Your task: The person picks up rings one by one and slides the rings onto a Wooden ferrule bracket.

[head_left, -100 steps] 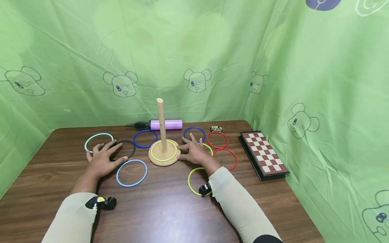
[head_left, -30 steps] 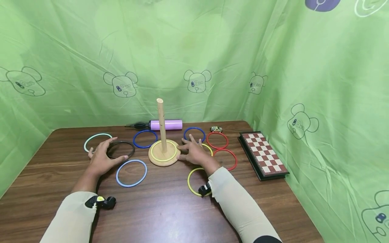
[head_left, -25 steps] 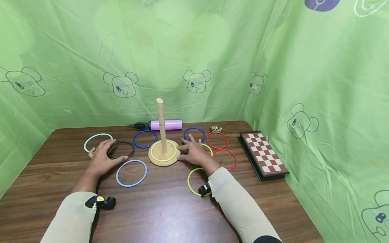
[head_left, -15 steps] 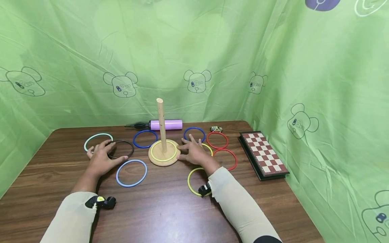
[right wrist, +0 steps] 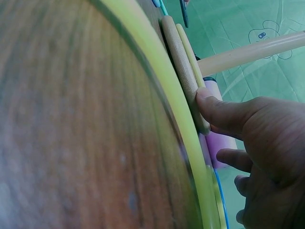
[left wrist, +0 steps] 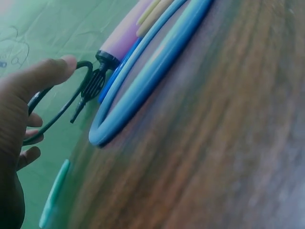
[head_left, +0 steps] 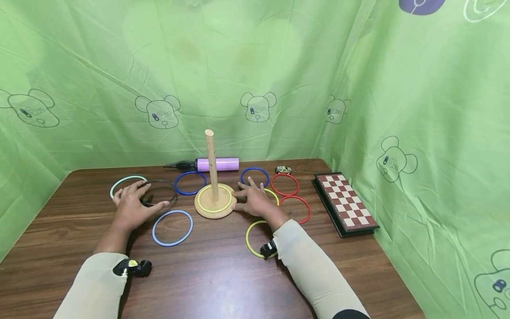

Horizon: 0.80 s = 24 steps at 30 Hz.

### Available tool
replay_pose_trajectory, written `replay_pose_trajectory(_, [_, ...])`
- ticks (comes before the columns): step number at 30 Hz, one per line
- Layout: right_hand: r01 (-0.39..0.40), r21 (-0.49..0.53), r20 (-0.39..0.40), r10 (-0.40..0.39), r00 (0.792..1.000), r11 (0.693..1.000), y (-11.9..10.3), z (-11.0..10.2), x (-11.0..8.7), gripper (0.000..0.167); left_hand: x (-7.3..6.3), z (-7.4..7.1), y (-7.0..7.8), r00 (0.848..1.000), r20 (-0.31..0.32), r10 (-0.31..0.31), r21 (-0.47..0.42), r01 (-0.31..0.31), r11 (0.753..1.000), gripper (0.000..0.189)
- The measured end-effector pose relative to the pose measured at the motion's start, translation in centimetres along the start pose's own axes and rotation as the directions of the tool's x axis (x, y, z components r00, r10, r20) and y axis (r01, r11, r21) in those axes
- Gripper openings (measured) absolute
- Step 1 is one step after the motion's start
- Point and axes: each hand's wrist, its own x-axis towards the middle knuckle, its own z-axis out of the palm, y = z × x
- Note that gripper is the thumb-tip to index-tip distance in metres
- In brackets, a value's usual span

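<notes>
In the head view, my left hand [head_left: 133, 204] grips a thin black ring [head_left: 175, 191] by its near-left side. The left wrist view shows this black ring [left wrist: 59, 117] raised against the curtain, with the thumb at one side and several fingers at the other. At centre stands a wooden ring-toss stand [head_left: 213, 166] with an upright peg. A yellow ring [head_left: 215, 211] lies round the peg on its round base. My right hand [head_left: 256, 201] holds the base's right edge with thumb and index finger. The thumb presses the base rim [right wrist: 178, 57] in the right wrist view.
Near my left hand lie a mint ring [head_left: 129, 177] and a light blue ring [head_left: 172, 243]. Blue [head_left: 191, 172], red [head_left: 296, 197] and yellow rings [head_left: 248, 239] lie about the stand. Behind it are a purple hand pump [head_left: 223, 164] and toy car [head_left: 283, 169]; a chessboard [head_left: 346, 201] sits right.
My left fingers have drawn in from their outstretched pose over the black ring and taken hold of it. The ring has just risen slightly. My right hand and the stand stay in place.
</notes>
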Motion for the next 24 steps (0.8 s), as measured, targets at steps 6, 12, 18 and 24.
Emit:
replay_pose_trajectory(6, [0.007, -0.003, 0.011, -0.007, 1.0, 1.0, 0.0, -0.1, 0.1, 0.055, 0.5, -0.4, 1.2, 0.999, -0.037, 0.018, -0.046, -0.02, 0.999, 0.093])
replay_pose_trajectory(12, [-0.005, -0.006, 0.0, 0.005, 1.0, 1.0, 0.1, -0.3, 0.1, 0.055, 1.3, -0.9, 2.5, 0.995, -0.087, 0.041, -0.119, -0.052, 0.992, 0.086])
replay_pose_trajectory(18, [0.002, -0.007, 0.005, -0.002, 1.0, 1.0, 0.1, -0.4, 0.1, 0.055, 2.0, -1.5, 3.6, 0.99, -0.135, 0.046, -0.155, -0.067, 0.986, 0.079])
replay_pose_trajectory(24, [0.0, -0.002, 0.011, 0.0, 1.0, 1.0, 0.1, 0.1, 0.0, 0.056, 2.6, -2.1, 4.8, 0.982, -0.178, 0.069, -0.192, -0.103, 0.976, 0.074])
